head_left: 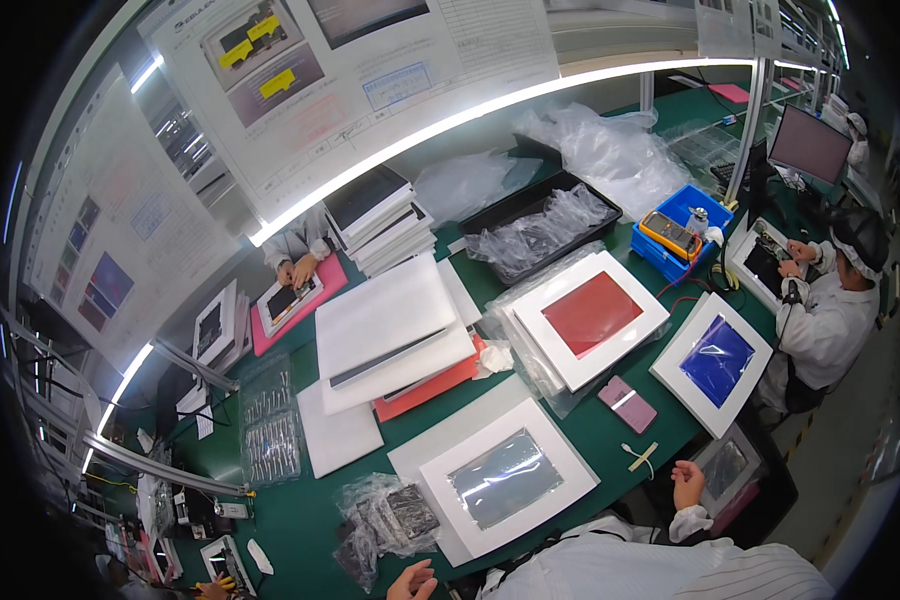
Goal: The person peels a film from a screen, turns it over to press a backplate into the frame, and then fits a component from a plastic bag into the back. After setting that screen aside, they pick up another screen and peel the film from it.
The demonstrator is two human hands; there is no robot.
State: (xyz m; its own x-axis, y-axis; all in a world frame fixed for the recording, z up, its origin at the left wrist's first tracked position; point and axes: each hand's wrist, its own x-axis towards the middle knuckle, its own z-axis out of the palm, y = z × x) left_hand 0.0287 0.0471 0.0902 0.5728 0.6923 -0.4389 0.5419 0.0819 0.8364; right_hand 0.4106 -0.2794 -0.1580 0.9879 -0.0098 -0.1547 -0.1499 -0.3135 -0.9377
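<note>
My left hand [412,580] shows at the lower edge, fingers loosely bent and nothing seen in them. It is nearest to a white-framed panel with a grey screen [506,478] and dark parts in crumpled clear plastic [390,520]. My right hand [687,484] hangs off the table's right edge, fingers loosely bent and apart, no object visible in it. Close to it lie a short white cable [642,458] and a pink phone-shaped item [628,403]. Below and right of that hand, a framed panel [727,465] sits lower than the tabletop.
A blue-screened panel [716,362] overhangs the right edge. A red-screened panel [595,315] tops a plastic-wrapped stack. Behind stand white foam sheets [385,325], a black tray [540,225] and a blue bin [681,240] holding a yellow meter. Co-workers' hands [795,258] work at the right and far side.
</note>
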